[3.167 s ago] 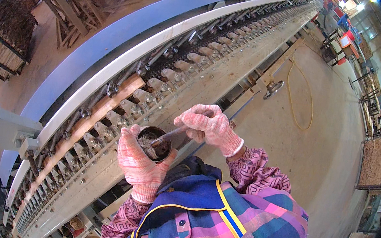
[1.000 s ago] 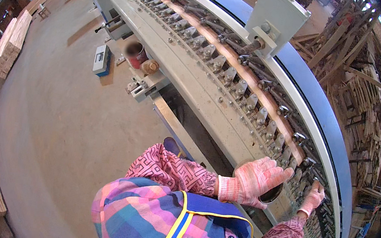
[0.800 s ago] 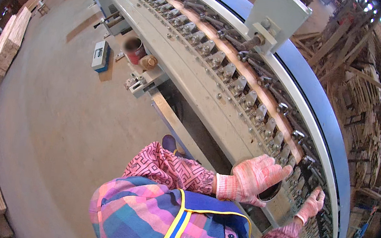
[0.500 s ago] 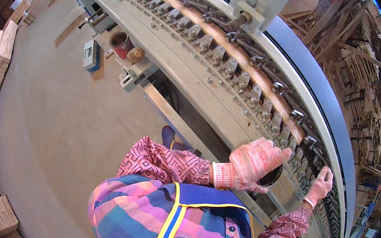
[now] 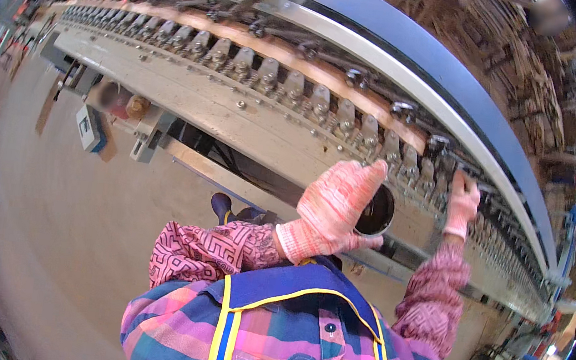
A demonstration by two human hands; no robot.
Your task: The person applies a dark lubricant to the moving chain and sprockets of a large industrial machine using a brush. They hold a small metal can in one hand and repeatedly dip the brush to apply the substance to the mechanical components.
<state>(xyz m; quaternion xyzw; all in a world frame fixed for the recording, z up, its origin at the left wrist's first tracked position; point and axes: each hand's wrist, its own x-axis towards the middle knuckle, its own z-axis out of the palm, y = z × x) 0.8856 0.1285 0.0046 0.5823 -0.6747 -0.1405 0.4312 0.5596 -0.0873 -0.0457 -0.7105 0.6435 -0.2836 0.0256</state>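
Two gloved hands, left hand [image 5: 333, 211] gripping a dark round tin [image 5: 376, 211], right hand [image 5: 463, 200] fingers curled on clamp row [image 5: 292, 90]

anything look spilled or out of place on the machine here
Nothing stands out. The left hand holds a dark round tin upright, the right hand rests on the row of clamps, and no spill shows.

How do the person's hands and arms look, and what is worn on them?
Both the left hand and the right hand wear pink-and-white speckled knit gloves with ribbed cuffs. The sleeves are pink with a dark geometric maze pattern.
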